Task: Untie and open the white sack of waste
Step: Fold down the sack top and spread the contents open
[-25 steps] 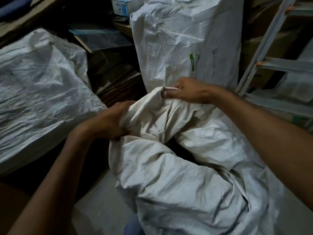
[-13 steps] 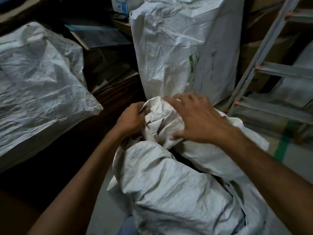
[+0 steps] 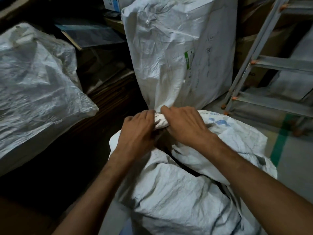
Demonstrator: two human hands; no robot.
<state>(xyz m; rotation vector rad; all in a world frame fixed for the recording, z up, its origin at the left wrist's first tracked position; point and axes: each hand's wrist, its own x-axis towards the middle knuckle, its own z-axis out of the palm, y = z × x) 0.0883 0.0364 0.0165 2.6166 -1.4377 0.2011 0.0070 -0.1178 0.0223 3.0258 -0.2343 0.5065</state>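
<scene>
A crumpled white woven sack (image 3: 177,197) lies in front of me, filling the lower middle of the view. Its bunched, twisted neck (image 3: 160,121) sticks up at the far end. My left hand (image 3: 137,131) grips the neck from the left. My right hand (image 3: 184,126) grips it from the right, fingers curled over the twisted cloth. Both hands touch each other's side of the knot. A dark slit (image 3: 186,168) shows between folds below my right hand. Whatever is inside the sack is hidden.
A tall upright white sack (image 3: 177,53) stands just behind the neck. Another full white sack (image 3: 37,85) lies at the left. A metal stepladder (image 3: 264,61) leans at the right. Cardboard and books are stacked at the back. A green floor line (image 3: 279,143) runs at the right.
Both hands have come together on the sack's neck. My right hand moved from the upper fold down onto the twisted bunch, and my left hand shifted up beside it.
</scene>
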